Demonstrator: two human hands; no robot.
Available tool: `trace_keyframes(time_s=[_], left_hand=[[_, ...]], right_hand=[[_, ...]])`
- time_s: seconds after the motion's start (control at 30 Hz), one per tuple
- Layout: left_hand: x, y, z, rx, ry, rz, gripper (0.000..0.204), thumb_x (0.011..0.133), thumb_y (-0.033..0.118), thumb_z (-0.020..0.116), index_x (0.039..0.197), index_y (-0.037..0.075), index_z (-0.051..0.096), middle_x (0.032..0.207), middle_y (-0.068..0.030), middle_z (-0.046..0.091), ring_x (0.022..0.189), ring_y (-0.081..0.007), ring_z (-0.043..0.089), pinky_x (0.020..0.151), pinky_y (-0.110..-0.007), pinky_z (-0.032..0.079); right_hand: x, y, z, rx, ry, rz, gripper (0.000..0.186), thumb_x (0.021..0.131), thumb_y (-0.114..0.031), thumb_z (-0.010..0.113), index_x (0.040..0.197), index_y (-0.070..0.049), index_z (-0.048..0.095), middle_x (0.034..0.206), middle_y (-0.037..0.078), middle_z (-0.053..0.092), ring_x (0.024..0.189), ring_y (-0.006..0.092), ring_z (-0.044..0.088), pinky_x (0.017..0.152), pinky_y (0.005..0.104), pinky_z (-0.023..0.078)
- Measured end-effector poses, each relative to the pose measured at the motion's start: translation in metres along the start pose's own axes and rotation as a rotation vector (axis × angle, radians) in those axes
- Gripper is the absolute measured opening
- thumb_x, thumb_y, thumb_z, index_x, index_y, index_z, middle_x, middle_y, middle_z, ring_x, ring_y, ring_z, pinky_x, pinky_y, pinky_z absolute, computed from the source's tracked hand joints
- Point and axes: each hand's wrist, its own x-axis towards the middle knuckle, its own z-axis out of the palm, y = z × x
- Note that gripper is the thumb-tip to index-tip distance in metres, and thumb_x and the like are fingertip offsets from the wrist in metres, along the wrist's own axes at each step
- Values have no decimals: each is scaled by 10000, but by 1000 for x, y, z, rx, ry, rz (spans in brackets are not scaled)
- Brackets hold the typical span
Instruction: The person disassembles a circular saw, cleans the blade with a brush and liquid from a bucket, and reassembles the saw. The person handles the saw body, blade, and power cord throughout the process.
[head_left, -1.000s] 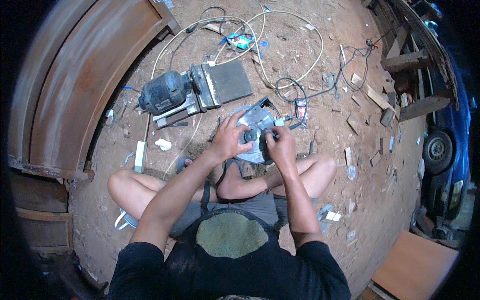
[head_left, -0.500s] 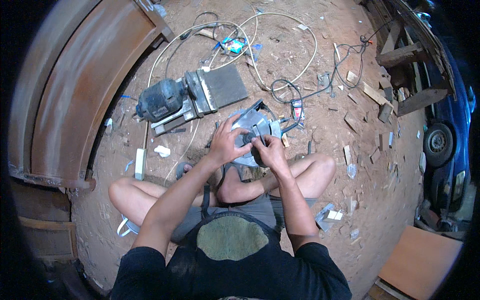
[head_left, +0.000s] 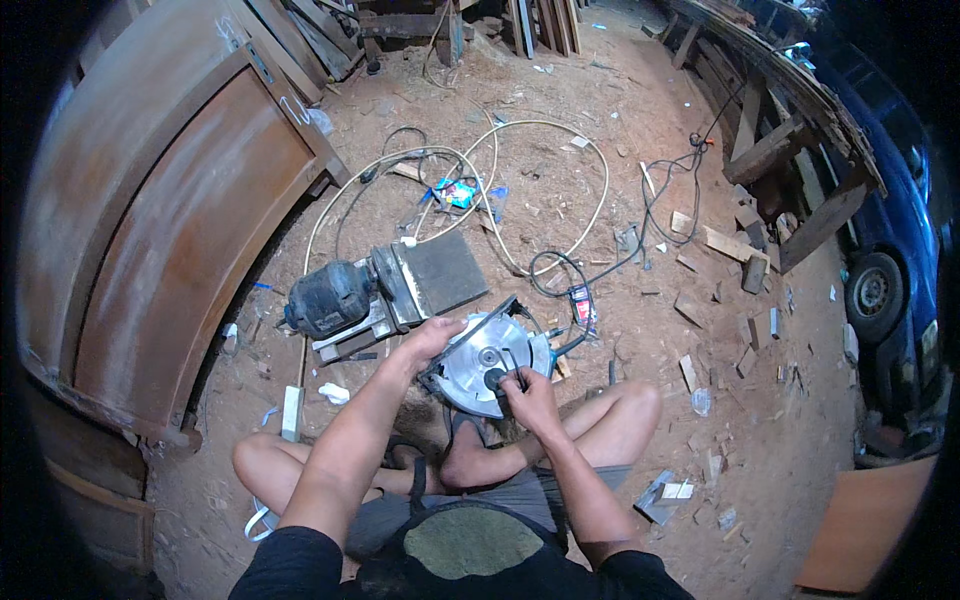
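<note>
- Now lying flat on the ground just beyond the crossed legs: circular saw (head_left: 487,362), round silver blade face turned up; a second ago it showed as a crumpled grey shape under both hands.
- Shifted since then: left hand (head_left: 432,338) now at the saw's far-left rim, fingers curled over the edge of the guard, gripping it.
- Moved to the blade's centre: right hand (head_left: 527,395), fingers pinched shut around a small dark tool (head_left: 508,368) set on the hub; earlier it rested on the saw's right side.
- View tilted since the earlier frames, with more of the far yard showing.
- Just left and beyond the saw, close but apart: dark electric motor (head_left: 330,298) mounted with a grey flat-topped machine (head_left: 440,272).
- Looping across the dirt beyond them: pale cable (head_left: 560,135), and a black cord (head_left: 660,215) running off right toward a timber bench (head_left: 790,130).
- Scattered right of the saw: wood offcuts (head_left: 715,240).
- At far left: large curved wooden door panel (head_left: 165,200).
- At right edge: blue car (head_left: 900,260), wheel showing.
- Between hands and saw nothing intervening; right hand itself hiding part of the blade's near edge.
</note>
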Motion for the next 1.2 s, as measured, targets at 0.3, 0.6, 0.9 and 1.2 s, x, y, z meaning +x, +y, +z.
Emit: trace_keyframes(time_s=[0.3, 0.6, 0.9, 1.2], left_hand=[[26, -17, -67, 112, 549, 389, 370, 1026, 317, 531, 1172, -7, 634, 1053, -104, 686, 929, -176, 623, 835, -326, 495], [-102, -63, -121, 23, 921, 564, 378, 1048, 310, 494, 1097, -28, 659, 985, -83, 699, 872, -124, 620, 783, -295, 496], [-117, -133, -133, 178, 931, 289, 401, 1036, 337, 521, 1050, -26, 689, 915, -53, 697, 827, -100, 596, 766, -278, 488], [-68, -203, -171, 88, 747, 270, 406, 1033, 388, 515, 1025, 17, 680, 893, -8, 659, 837, -98, 551, 778, -281, 467]], right_hand=[[-6, -15, -5, -36, -58, 44, 312, 848, -277, 655, 886, 32, 673, 700, 176, 639, 657, 260, 628, 651, 388, 489], [-5, -1, -7, -2, -12, 57, 323, 856, -275, 651, 888, 46, 667, 747, 218, 660, 680, 282, 651, 657, 404, 491], [8, -6, -1, 57, 10, 40, 265, 880, -224, 674, 858, 40, 665, 651, 104, 602, 629, 160, 538, 607, 352, 447], [5, -11, 3, 40, -6, 72, 242, 876, -190, 672, 887, 52, 679, 690, 64, 614, 663, 123, 545, 631, 303, 453]])
